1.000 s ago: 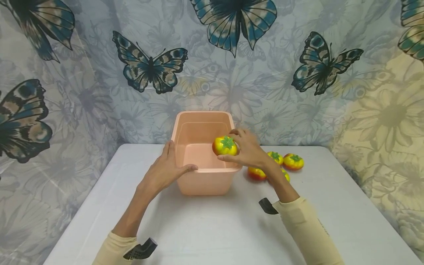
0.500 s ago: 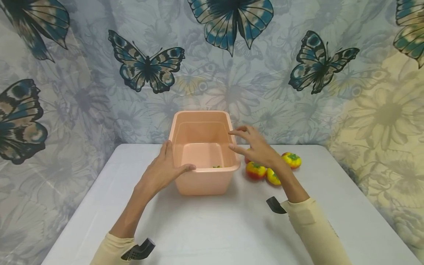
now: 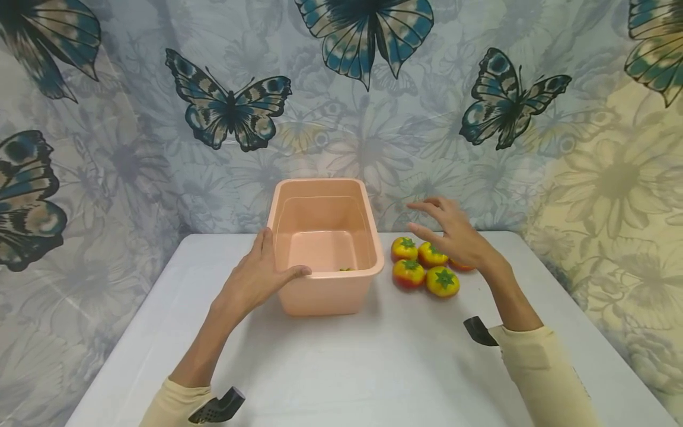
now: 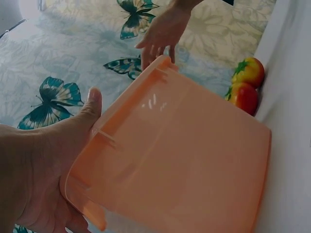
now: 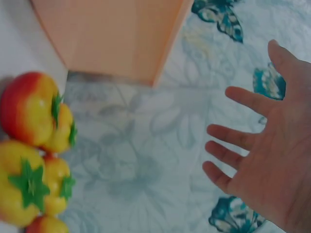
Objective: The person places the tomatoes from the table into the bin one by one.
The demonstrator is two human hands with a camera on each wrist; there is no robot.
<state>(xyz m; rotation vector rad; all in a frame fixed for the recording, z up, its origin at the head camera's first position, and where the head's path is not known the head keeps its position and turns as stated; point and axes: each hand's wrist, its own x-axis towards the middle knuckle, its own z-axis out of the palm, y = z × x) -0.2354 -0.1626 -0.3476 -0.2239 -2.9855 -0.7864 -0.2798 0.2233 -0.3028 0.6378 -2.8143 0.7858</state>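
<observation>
My left hand [image 3: 256, 273] grips the near left corner of a peach plastic tub [image 3: 325, 296], thumb over the near rim and fingers along the left side. Inside the tub, a small green tip of a tomato-like fruit [image 3: 345, 269] shows above the near rim; the rest is hidden. My right hand [image 3: 453, 234] hovers with fingers spread, holding nothing, right of the tub. Beneath and beside it lie several red-and-yellow tomato-like fruits with green star-shaped tops, among them a front one [image 3: 443, 281]. The right hand partly covers the rearmost fruit [image 3: 462, 265].
A white table [image 3: 341, 367] bears the tub and the fruits. Behind and on both sides stands a floral backdrop [image 3: 368, 142] with large butterflies. The fruits lie close to the tub's right side.
My right hand carried one fruit into the tub and let it go, then moved right, out over the other fruits. My left hand has kept its place on the tub.
</observation>
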